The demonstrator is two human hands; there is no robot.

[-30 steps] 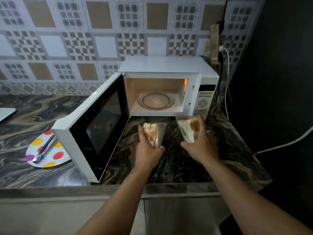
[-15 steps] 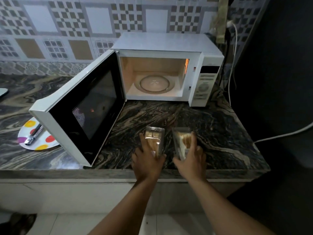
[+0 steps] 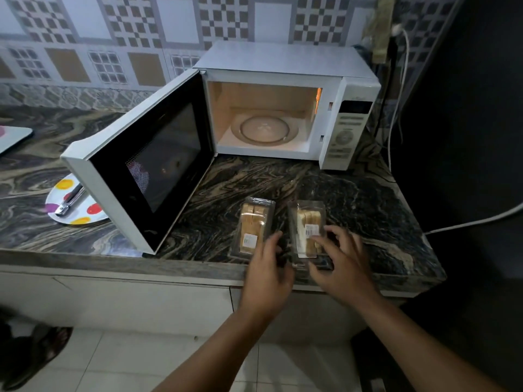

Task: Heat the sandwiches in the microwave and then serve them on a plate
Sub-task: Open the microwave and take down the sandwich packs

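Two packaged sandwiches lie side by side near the front edge of the marbled counter (image 3: 353,199), each sealed in a clear plastic box: the left pack (image 3: 253,226) and the right pack (image 3: 308,227). Your left hand (image 3: 267,271) hovers at the near end of the left pack with fingers loosely spread and gripping nothing; your right hand (image 3: 341,264) rests its spread fingers on the near end of the right pack, not clamped round it. The microwave (image 3: 283,63) stands open at the back, door (image 3: 147,162) swung wide to the left, glass turntable (image 3: 264,130) bare. The step now looks to be opening the packs, so take one at a time: steady the box with one hand and peel the lid with the other, since thin plastic is likely to slip or crack. Work further in from the counter edge, because both packs sit close to the drop. The spotted plate (image 3: 76,205) waits behind the door with tongs (image 3: 70,199) on it; mind that door when you reach across.
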